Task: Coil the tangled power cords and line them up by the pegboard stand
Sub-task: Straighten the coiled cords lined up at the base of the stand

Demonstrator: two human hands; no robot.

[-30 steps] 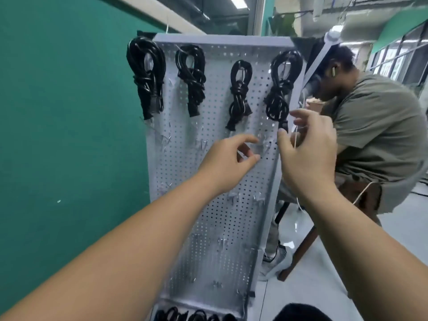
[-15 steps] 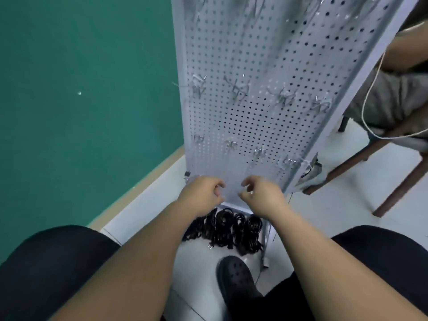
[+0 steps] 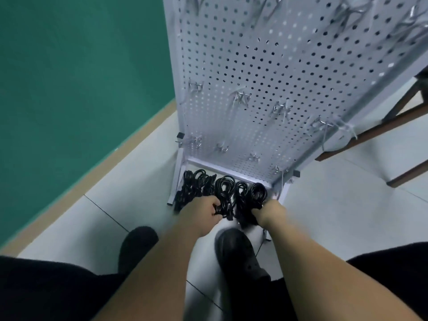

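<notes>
Several black coiled power cords (image 3: 208,188) lie in a row on the floor at the foot of the white pegboard stand (image 3: 266,89). My left hand (image 3: 201,214) curls its fingers round a coil near the middle of the row. My right hand (image 3: 269,212) grips the rightmost coil (image 3: 258,193) from the near side. Metal hooks (image 3: 242,98) stick out of the board above; those in view hold nothing.
A green wall (image 3: 81,77) with a tan skirting runs along the left. My two black shoes (image 3: 238,253) stand on the pale tiled floor just before the cords. Wooden chair legs (image 3: 370,137) cross the floor to the right of the stand.
My view has tilted from the board's top to its base. Both hands dropped from the board's lower edge to the cords on the floor and closed on them.
</notes>
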